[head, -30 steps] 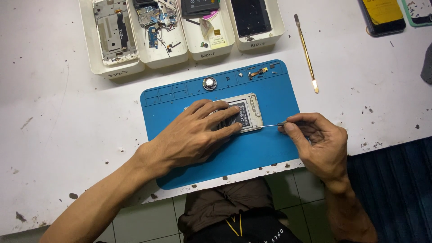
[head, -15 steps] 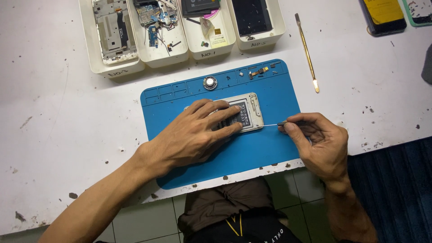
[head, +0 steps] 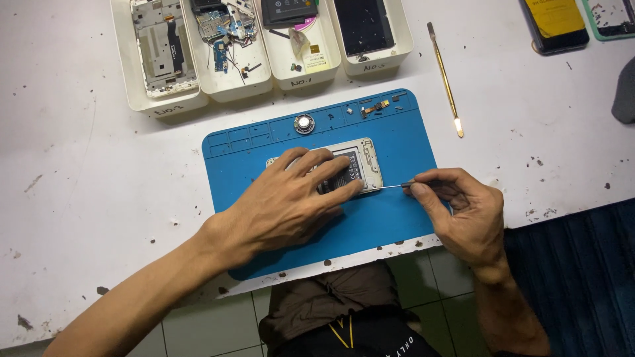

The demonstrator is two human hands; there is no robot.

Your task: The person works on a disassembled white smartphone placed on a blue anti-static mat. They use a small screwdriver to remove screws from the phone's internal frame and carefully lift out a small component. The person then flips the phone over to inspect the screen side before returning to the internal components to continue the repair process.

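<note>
1. Head view looks straight down on a white table (head: 79,198) with a blue work mat (head: 397,225) lying at its near edge
2. An opened phone frame (head: 360,162) lies flat on the mat's upper middle, its long side running left to right
3. The left hand (head: 291,198) is spread flat, palm down, with its fingers pressing on the phone frame and covering most of it; it grips nothing, only holds the frame down
4. The right hand (head: 463,211) is curled, thumb and fingertips pinched shut on a thin tool (head: 393,186), whose fine tip points left and meets the frame's right edge
5. A small round metal part (head: 303,123) sits in the mat's top row of compartments, and tiny loose parts (head: 377,106) lie to its right
6. Four white trays (head: 231,86) stand in a row beyond the mat, holding phone pieces, circuit boards and a dark screen
7. A long yellowish spudger (head: 444,79) lies on the table to the right of the trays, well apart from both hands
</note>
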